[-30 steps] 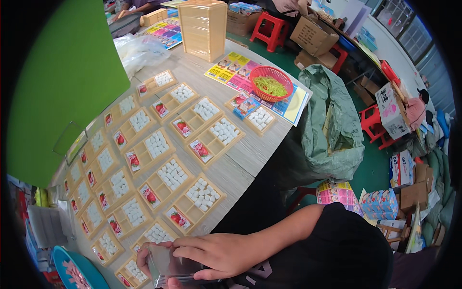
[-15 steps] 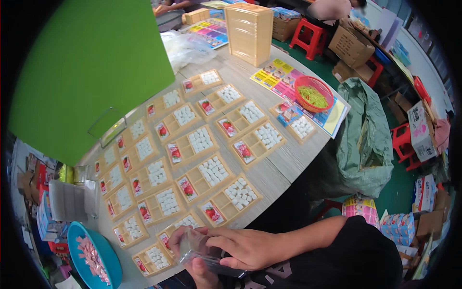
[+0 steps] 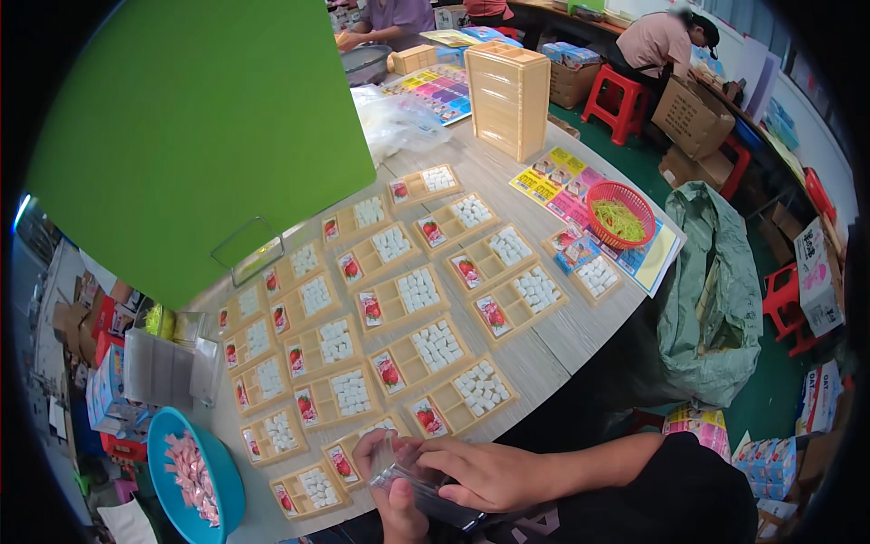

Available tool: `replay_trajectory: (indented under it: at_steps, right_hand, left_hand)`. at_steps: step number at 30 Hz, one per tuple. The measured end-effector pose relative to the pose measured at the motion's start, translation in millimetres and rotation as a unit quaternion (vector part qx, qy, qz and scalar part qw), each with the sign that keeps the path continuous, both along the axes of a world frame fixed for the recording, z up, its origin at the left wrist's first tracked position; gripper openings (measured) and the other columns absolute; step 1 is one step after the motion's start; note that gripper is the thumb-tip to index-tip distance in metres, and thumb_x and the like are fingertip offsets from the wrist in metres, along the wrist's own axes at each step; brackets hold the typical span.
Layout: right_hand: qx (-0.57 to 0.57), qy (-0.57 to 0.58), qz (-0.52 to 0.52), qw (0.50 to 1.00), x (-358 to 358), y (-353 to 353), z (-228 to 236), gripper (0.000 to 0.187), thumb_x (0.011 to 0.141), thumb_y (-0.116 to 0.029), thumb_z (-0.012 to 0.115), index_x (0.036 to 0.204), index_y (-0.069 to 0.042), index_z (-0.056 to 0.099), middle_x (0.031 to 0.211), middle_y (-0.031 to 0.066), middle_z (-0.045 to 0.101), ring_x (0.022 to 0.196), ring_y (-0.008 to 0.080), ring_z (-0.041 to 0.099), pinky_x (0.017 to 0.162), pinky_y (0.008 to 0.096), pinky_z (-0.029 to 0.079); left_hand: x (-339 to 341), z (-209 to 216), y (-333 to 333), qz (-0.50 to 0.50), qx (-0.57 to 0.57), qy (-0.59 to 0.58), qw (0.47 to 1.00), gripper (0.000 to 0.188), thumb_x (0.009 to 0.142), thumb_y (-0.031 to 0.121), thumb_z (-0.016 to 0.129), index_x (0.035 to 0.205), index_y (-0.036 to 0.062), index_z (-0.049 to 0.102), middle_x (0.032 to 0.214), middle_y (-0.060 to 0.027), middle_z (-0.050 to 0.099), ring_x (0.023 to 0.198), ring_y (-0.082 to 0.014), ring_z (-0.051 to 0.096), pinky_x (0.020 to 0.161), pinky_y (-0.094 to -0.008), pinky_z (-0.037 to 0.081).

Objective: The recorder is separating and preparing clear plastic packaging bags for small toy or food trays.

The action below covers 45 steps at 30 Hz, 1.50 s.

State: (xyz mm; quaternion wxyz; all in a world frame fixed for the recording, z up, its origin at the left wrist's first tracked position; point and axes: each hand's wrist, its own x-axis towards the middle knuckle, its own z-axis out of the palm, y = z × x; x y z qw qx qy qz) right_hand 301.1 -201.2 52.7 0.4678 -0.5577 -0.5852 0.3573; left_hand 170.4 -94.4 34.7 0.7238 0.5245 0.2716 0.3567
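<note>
Two hands are sharing one clear plastic container (image 3: 435, 501), which is sitting low by the near edge of the table (image 3: 555, 349), in front of the person's dark shirt (image 3: 652, 499). The left hand (image 3: 397, 513) is cupping its left end, fingers curling round the far side and thumb pressing along the near one; the right hand (image 3: 489, 473) is lying over the top, its bent fingers resting on the plastic, though how firmly they are gripping is not showing. Whether this is a single box or several nested covers is not coming clear.

Going by the see-through walls, it is probably weighing very little and behaving stiffly, flexing slightly under a squeeze. Its smooth faces are likely offering little grip, and a hard pinch mid-wall is risking a dent or crack. Corners and rim edges are looking like the surest places for taking hold. Just beyond the hands, compartmented trays (image 3: 451, 397) are holding white pieces (image 3: 482, 385) and strawberry-printed packets (image 3: 428, 418)
</note>
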Motion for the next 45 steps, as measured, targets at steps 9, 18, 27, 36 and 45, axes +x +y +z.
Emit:
replay_trajectory:
  at_steps: [9,18,27,36,45]
  right_hand:
    - [-0.009,0.028,-0.002,1.000,4.1,-2.0,-0.1,0.037,0.098,-0.023,0.052,0.126,-0.001,0.043,0.136,0.0253,0.043,0.111,0.0421,0.058,0.090,0.0440,0.050]
    - [0.020,-0.009,-0.010,1.000,2.1,-10.8,-7.2,0.024,0.099,-0.025,0.049,0.104,-0.001,0.050,0.130,0.0305,0.045,0.094,0.0455,0.062,0.078,0.0463,0.054]
    - [0.016,-0.020,-0.041,0.999,21.4,-5.7,-3.8,0.025,0.095,-0.025,0.051,0.092,0.000,0.054,0.129,0.0300,0.052,0.108,0.0436,0.060,0.090,0.0426,0.051]
    - [0.031,-0.037,-0.032,0.998,20.2,-10.2,-15.0,0.022,0.091,-0.015,0.052,0.093,0.006,0.057,0.128,0.0343,0.051,0.090,0.0426,0.065,0.075,0.0397,0.056]
    - [0.074,-0.060,-0.055,0.994,11.8,-11.6,-27.6,0.019,0.083,-0.013,0.064,0.093,0.002,0.057,0.114,0.0296,0.059,0.081,0.0386,0.066,0.065,0.0388,0.057]
  left_hand:
    - [5.7,8.9,-1.5,0.010,-0.004,0.027,1.000,0.078,0.078,0.050,0.069,0.132,0.0047,0.036,0.109,-0.0122,0.051,0.098,-0.0237,0.057,0.088,-0.0357,0.047]
    - [2.2,15.7,-11.8,-0.027,-0.036,0.047,0.998,0.089,0.078,0.054,0.072,0.137,0.0022,0.031,0.116,-0.0119,0.049,0.106,-0.0238,0.055,0.095,-0.0382,0.045]
    - [17.1,11.7,-0.8,-0.064,-0.005,0.112,0.992,0.086,0.077,0.055,0.072,0.135,0.0023,0.036,0.113,-0.0076,0.047,0.103,-0.0179,0.048,0.092,-0.0310,0.041]
    - [24.3,4.8,-9.7,-0.070,-0.074,0.067,0.992,0.082,0.079,0.045,0.074,0.137,0.0065,0.031,0.106,-0.0093,0.054,0.095,-0.0156,0.054,0.084,-0.0305,0.047]
    - [24.4,8.9,-11.8,-0.036,-0.051,0.096,0.993,0.085,0.076,0.054,0.074,0.136,0.0079,0.034,0.105,-0.0103,0.054,0.095,-0.0169,0.055,0.085,-0.0315,0.046]
